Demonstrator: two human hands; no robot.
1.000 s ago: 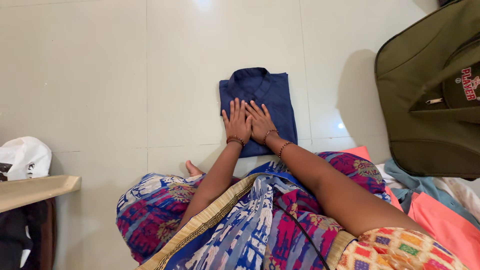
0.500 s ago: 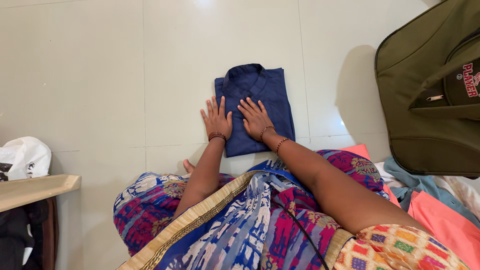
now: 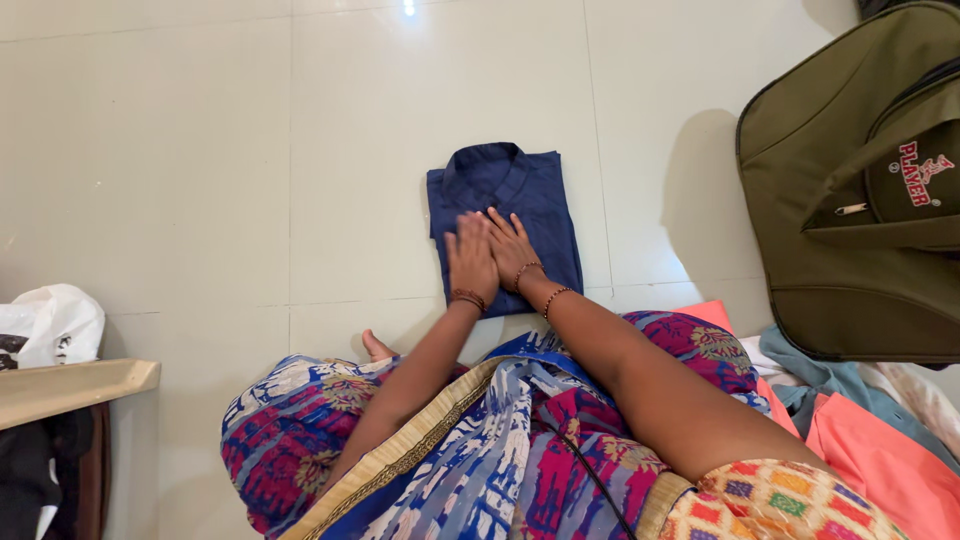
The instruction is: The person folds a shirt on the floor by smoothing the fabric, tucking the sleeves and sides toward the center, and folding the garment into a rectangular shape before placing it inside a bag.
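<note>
You sit on the pale tiled floor (image 3: 200,150). One olive bag (image 3: 850,200) stands at your right, well apart from the work, with loose pink and grey cloth (image 3: 860,440) piled below it. One folded navy shirt (image 3: 530,190) lies flat before your knees, collar away from you. Your left hand (image 3: 470,262) and right hand (image 3: 512,248) lie side by side, fingers spread and released, pressing its lower half flat.

Olive-green bag (image 3: 850,190) at right edge w/ a red-and-white printed logo patch (image 3: 922,172) on its front pocket — white plastic carrier bag (image 3: 48,325) w/ dark print, crumpled at left edge.
</note>
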